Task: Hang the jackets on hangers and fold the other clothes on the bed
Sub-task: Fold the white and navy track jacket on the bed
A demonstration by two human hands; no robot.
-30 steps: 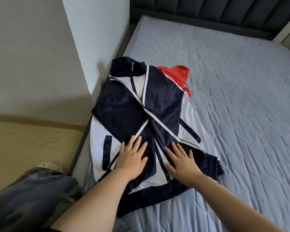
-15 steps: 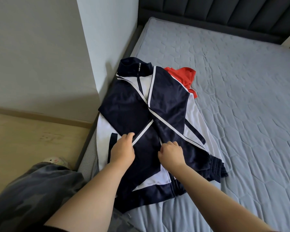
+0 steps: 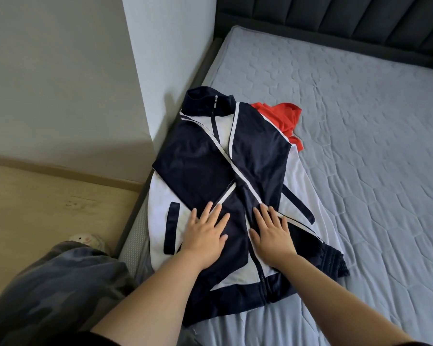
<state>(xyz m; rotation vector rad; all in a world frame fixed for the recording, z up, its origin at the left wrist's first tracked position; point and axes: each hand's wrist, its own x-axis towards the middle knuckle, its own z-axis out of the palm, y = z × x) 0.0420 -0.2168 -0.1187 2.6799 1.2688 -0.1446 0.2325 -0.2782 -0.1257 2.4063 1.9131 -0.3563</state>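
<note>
1. Pressing the navy-and-white track jacket (image 3: 198,171), left hand (image 3: 205,237) and right hand (image 3: 273,234) lie flat, fingers spread, gripping nothing.
2. Jacket lies along the left edge of the bed (image 3: 360,151), collar (image 3: 209,102) at 12 o'clock, hem (image 3: 238,302) at 6; both hands equally near.

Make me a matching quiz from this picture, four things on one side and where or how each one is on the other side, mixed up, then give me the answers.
Things
1. jacket
2. red garment
3. left hand
4. slipper

Place or state
A. on the wooden floor beside the bed
B. pressed flat on navy fabric, fingers spread
C. laid out on the bed, sleeves crossed over its front
D. partly hidden behind the jacket's far shoulder

Pairs: 1-C, 2-D, 3-B, 4-A
</note>
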